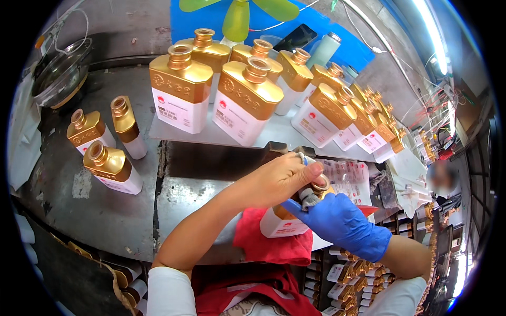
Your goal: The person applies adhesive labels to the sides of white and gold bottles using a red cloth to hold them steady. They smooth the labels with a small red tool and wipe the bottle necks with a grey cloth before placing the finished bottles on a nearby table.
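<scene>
A bottle [282,225] with a white body and gold shoulder leans on a red cloth [253,239] in front of me. My right hand [340,224], in a blue glove, is closed around its gold upper part, the forefinger stretched across the shoulder. Over the bottle's neck, my bare left hand [284,176] is closed on a grey rag [309,199], its thumb beside the bottle mouth. The hands hide most of the gold part. Past them lies a plastic-covered sheet of printed labels [348,176].
Several uncapped gold-and-white bottles [182,89] stand on a raised grey shelf [211,138]. Three more, including one front bottle [113,168], stand on the metal table [132,231] at left. A green fan [236,21], a phone [296,38] and a flask [324,50] are behind; bottle racks [353,276] lie below right.
</scene>
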`<state>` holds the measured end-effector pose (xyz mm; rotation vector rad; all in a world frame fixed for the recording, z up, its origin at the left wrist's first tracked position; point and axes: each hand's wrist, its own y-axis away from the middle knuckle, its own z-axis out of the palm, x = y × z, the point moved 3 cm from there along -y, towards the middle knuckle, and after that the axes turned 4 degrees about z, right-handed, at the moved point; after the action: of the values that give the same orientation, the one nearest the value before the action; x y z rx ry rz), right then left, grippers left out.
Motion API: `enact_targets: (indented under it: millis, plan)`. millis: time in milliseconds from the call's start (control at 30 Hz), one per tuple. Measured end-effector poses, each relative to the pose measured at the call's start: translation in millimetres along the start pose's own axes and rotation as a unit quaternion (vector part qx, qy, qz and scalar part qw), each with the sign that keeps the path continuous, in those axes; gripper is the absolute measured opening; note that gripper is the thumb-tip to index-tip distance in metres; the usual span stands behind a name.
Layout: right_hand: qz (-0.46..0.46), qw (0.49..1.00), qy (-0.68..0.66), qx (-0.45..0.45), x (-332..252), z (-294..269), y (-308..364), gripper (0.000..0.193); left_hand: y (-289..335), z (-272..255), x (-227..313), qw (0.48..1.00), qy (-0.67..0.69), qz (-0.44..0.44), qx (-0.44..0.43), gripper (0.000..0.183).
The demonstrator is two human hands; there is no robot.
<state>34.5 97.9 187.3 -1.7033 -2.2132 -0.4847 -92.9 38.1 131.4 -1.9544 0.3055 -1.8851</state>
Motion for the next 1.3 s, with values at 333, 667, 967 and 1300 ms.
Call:
enact_targets:
  millis: [333, 667, 967, 1300]
  plan:
    - [0.011, 0.999, 0.049, 0.020, -10, 6, 29, 0.060, 0, 3, 5, 0.993, -0.110, 0.050, 0.009, 0.044]
    - [0.153, 0.938, -0.263, 0.168, -10, 48, 65, 0.079, -3, 5, 8, 0.988, -0.147, 0.021, 0.036, 0.050]
    - [0.291, 0.739, -0.605, 0.053, 38, 31, 42, 0.072, 2, 4, 1, 0.992, -0.092, -0.042, 0.081, 0.057]
    - [0.206, 0.746, -0.631, 0.048, 95, 68, 5, 0.066, -8, 5, -2, 0.964, -0.202, -0.091, 0.149, 0.054]
